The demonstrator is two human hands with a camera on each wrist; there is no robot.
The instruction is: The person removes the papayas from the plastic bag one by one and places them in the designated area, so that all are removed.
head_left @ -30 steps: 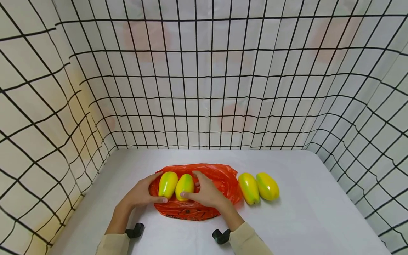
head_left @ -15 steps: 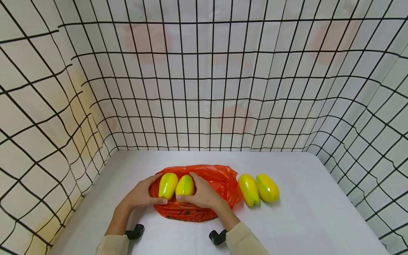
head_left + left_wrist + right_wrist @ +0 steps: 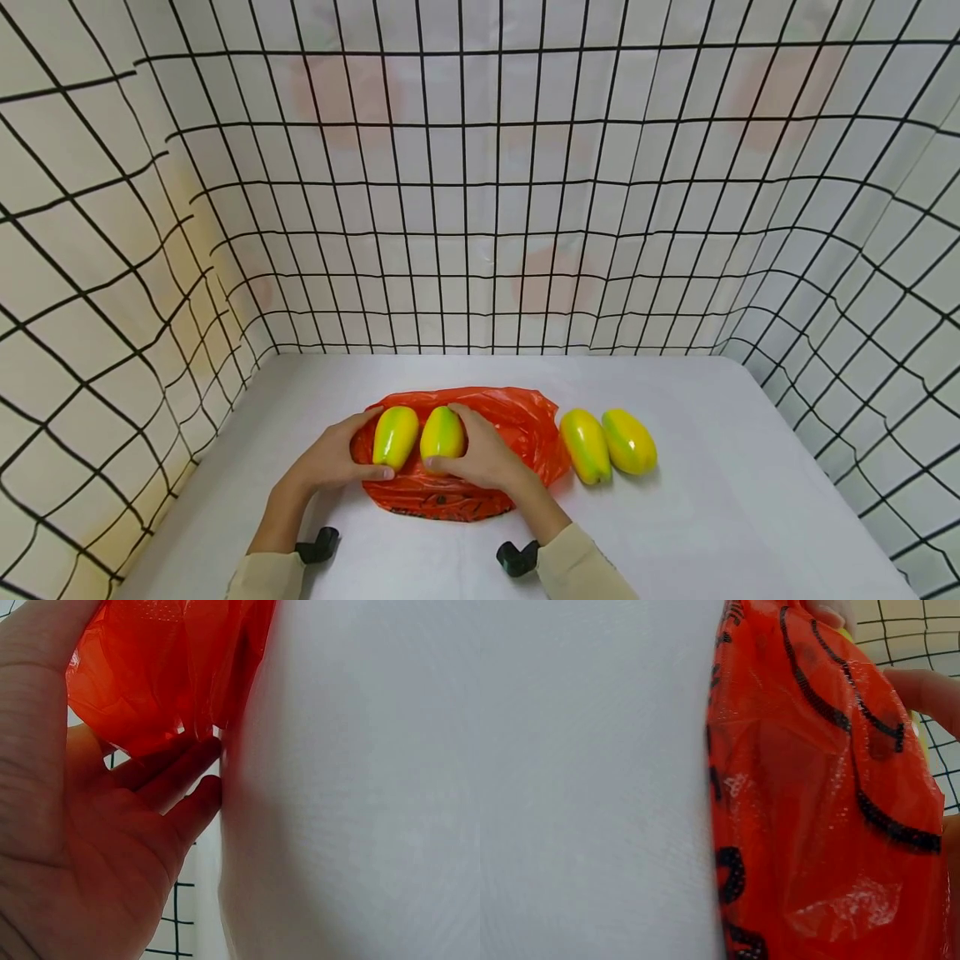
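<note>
A crumpled red plastic bag (image 3: 525, 425) lies on the table with two yellow-green papayas on it. My left hand (image 3: 330, 454) holds the bag's left end, fingers at the far side and thumb at the near side, beside the left papaya (image 3: 395, 437). In the left wrist view, loosely bent fingers (image 3: 161, 776) reach behind the red film. The right papaya (image 3: 442, 432) sits between the thumb and fingers of my right hand (image 3: 483, 454), which grips it. Printed bag film (image 3: 802, 810) hides most of that papaya in the right wrist view.
Two more papayas, one (image 3: 587, 446) beside the bag's right edge and another (image 3: 630, 442) touching it, lie on the white table (image 3: 720, 517). Black grid netting (image 3: 465, 250) over pale sheeting encloses the back and sides. Dark wrist devices sit below both hands.
My right hand has closed its thumb and fingers round the right papaya and shifted it slightly right, widening the gap to the left papaya. The left hand stays in place.
</note>
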